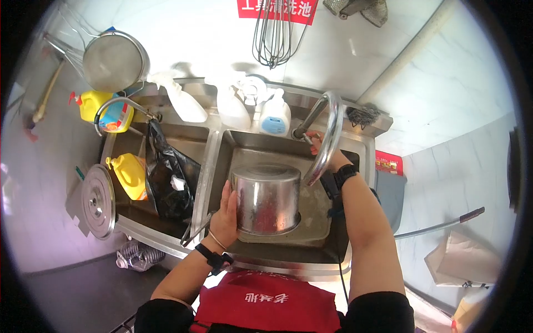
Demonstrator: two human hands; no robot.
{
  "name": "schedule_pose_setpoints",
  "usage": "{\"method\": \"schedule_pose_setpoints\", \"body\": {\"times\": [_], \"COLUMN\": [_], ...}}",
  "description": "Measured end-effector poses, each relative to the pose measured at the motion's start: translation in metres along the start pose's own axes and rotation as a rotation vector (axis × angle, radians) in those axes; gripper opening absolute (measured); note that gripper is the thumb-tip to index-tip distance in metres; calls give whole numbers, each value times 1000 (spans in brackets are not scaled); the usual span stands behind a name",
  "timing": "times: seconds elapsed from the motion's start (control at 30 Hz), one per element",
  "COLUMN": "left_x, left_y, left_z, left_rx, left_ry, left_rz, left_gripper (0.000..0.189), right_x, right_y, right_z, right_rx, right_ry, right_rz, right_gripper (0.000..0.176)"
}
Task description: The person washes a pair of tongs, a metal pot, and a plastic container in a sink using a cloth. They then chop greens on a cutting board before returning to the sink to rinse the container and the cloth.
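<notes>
A shiny steel pot (268,202) stands in the right sink basin (316,244); its closed, flat end seems to face up. My left hand (224,218) lies along the pot's left side, fingers stretched and pointing up. Behind the pot, at the back ledge, my right hand (317,144) has its fingers closed around the small lever at the foot of the curved faucet (332,119). That faucet's spout arches over my right wrist, to the right of the pot. Whether water runs from it I cannot make out.
The left basin (130,213) holds a yellow jug (130,176) and a black plastic bag (169,175). Along the back ledge stand white bottles (275,115) and a steel scrubber (363,115). A round lid (99,201) leans at left. A whisk (273,39) and strainer (114,61) hang above.
</notes>
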State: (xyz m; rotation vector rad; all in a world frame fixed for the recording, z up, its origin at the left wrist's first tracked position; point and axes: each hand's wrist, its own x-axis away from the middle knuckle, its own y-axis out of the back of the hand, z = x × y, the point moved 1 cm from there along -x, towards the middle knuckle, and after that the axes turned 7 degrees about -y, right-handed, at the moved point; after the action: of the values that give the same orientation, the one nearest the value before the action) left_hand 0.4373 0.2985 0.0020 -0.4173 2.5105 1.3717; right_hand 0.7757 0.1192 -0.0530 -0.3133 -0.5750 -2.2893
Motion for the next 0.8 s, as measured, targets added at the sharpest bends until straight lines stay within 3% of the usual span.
{"method": "schedule_pose_setpoints", "body": {"times": [0.13, 0.2, 0.27, 0.37, 0.43, 0.5, 0.63, 0.7, 0.73, 0.8], "left_x": [-4, -6, -4, 3, 9, 13, 15, 17, 19, 19], "left_y": [11, 13, 15, 17, 17, 7, 4, 2, 3, 5], "left_z": [1, 2, 3, 4, 2, 4, -9, -15, -19, -31], "left_rx": [-49, -69, -87, -34, -16, -1, 61, 112, 171, 267], "left_ry": [-110, -162, -211, -234, -186, -230, -292, -247, -219, -143], "left_rz": [-66, -103, -136, -146, -27, -29, -13, 30, 85, 145], "left_gripper": [56, 52, 49, 48, 50, 53, 62, 64, 66, 69], "right_x": [36, 87, 117, 173, 203, 224, 236, 243, 246, 252], "right_y": [-13, -24, -43, -75, -95, -111, -137, -135, -133, -122], "right_z": [-31, -10, -45, -56, -33, -21, -69, -80, -80, -81], "right_rx": [23, -116, -170, 142, 267, 591, 549, 423, 430, 273], "right_ry": [63, -303, -356, -185, -110, 124, 132, 50, 58, -27], "right_rz": [-162, -40, 97, 133, 135, 56, -13, -209, -177, -303], "right_gripper": [35, 33, 32, 44, 49, 53, 45, 43, 43, 35]}}
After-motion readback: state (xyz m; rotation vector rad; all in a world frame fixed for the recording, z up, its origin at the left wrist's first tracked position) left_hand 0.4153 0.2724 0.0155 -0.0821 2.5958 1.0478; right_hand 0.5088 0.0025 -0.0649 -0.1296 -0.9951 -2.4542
